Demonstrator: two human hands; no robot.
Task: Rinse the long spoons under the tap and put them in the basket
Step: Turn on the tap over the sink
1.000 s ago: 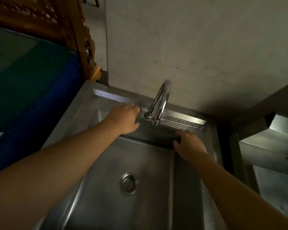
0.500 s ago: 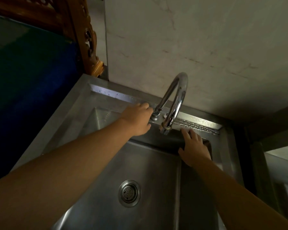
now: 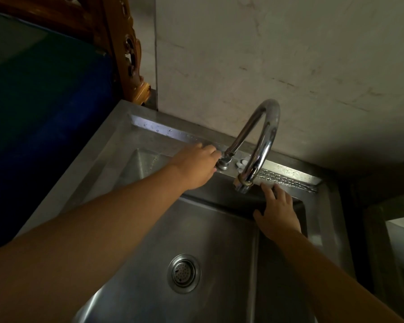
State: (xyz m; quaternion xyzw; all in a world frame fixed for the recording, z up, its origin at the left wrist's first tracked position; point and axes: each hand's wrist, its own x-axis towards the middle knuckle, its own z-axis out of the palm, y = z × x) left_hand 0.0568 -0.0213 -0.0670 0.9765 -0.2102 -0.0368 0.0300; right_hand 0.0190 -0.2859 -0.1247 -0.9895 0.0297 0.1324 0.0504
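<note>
Steel sink [image 3: 135,145] basin holds only its drain strainer [image 3: 183,273] at 6 o'clock; no readable writing. Left hand [image 3: 194,166] curled around the base of the chrome tap [image 3: 257,145], right hand [image 3: 276,213] spread flat, fingertips touching the long spoons [image 3: 287,180] lying on the back ledge at 2 o'clock, just right of the spout.
</note>
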